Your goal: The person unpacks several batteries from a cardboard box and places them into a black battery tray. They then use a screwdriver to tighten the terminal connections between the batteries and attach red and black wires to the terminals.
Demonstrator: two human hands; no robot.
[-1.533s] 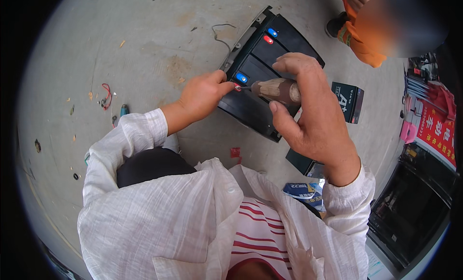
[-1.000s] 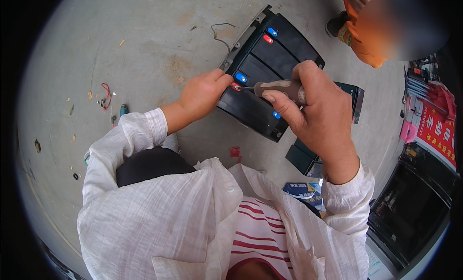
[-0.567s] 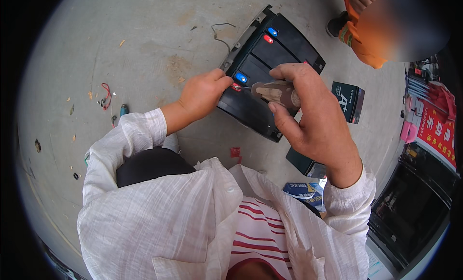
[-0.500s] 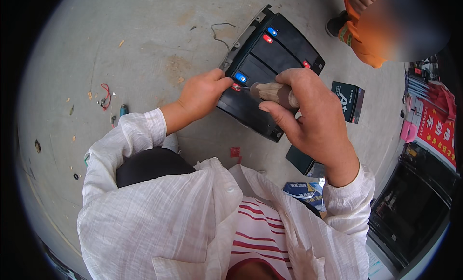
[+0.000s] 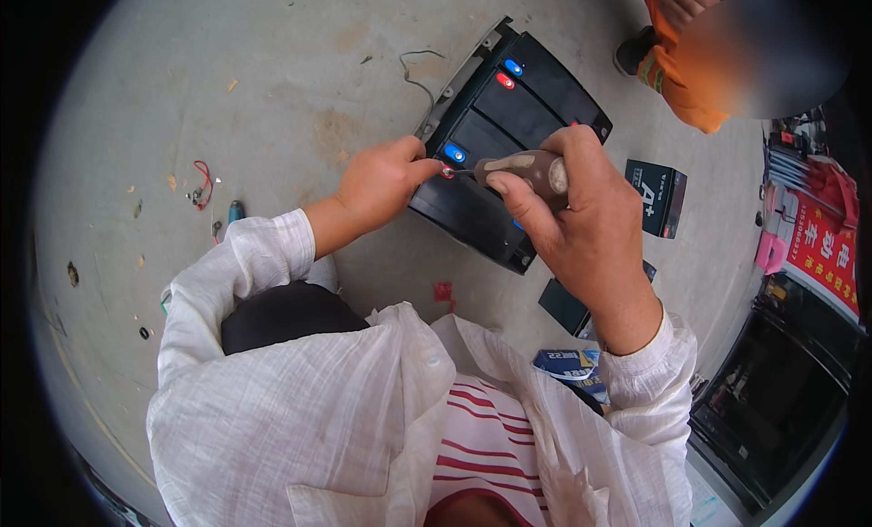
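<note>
A case holding several black batteries (image 5: 489,132) sits tilted across the floor in front of me, with blue and red terminals on top. My right hand (image 5: 595,232) is closed round the brown handle of a screwdriver (image 5: 520,170). Its thin shaft reaches to a red terminal (image 5: 448,172) near the case's left edge. At that terminal, the thumb and fingers of my left hand (image 5: 383,183) are pinched together; whatever they hold is hidden. A blue terminal (image 5: 454,154) lies just beyond the tip.
A thin cable (image 5: 420,77) trails off the case's far left side. Dark boxes (image 5: 654,198) stand to the right. A red wire (image 5: 203,182) and a teal-handled tool (image 5: 236,210) lie on the left floor. A person in orange (image 5: 683,95) is at the far right.
My right hand has turned on the screwdriver handle and shifted slightly, so the handle's butt end now shows. The left hand stays almost in place at the red terminal.
</note>
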